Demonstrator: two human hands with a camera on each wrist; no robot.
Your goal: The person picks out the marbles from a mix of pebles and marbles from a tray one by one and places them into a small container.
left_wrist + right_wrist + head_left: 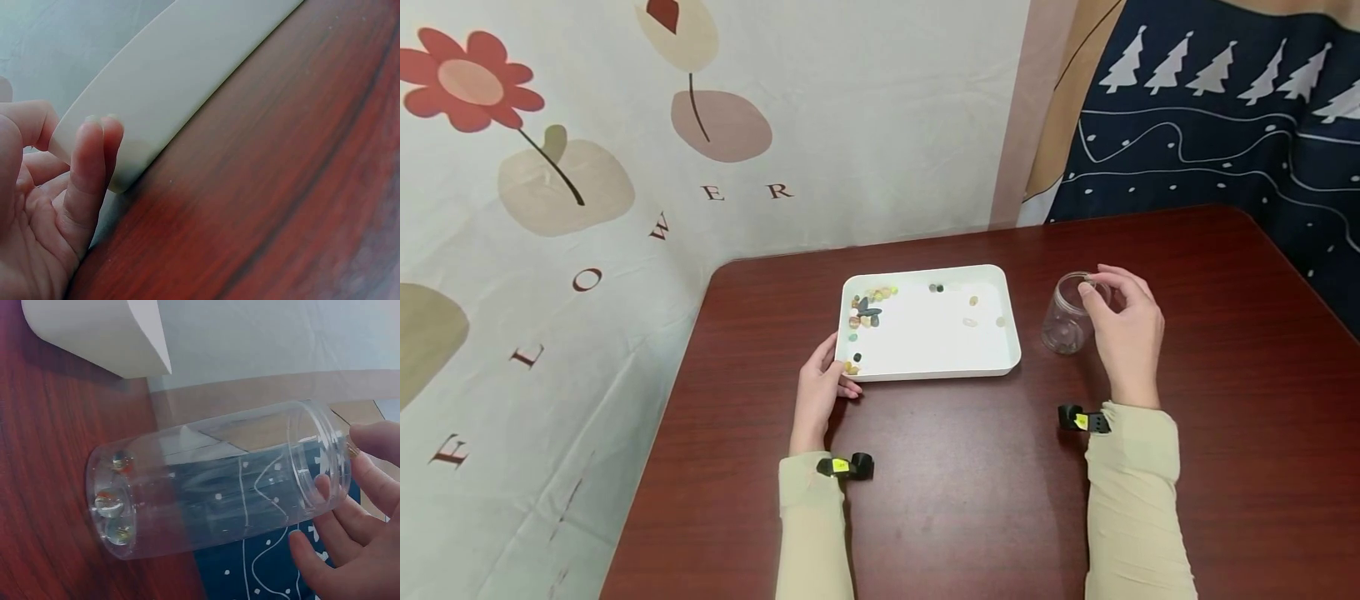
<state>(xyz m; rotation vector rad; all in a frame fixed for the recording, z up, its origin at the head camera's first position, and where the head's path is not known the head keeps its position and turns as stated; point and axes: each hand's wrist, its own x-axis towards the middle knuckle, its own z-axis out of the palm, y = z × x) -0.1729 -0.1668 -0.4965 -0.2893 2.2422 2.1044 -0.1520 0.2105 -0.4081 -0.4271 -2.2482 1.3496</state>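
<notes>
My left hand point(817, 392) grips the near left corner of a white tray point(925, 373), the thumb at its rim and fingers against the outer wall and underside. Colourful pebbles point(867, 312) lie mostly along the tray's left side. To the right of the tray stands a clear plastic jar point(1064, 321), upright and lidless. Glass marbles point(109, 503) rest on its bottom. At the jar's mouth, my right hand point(1123, 333) pinches a small golden-brown pebble point(353, 450) between thumb and forefinger; its other fingers are beside the rim.
Everything stands on a dark red-brown wooden table point(962, 492). A pale cloth with flower prints point(880, 125) hangs behind the table and at its left. A navy cloth with white trees point(1210, 142) hangs at the back right. Each wrist wears a small black camera.
</notes>
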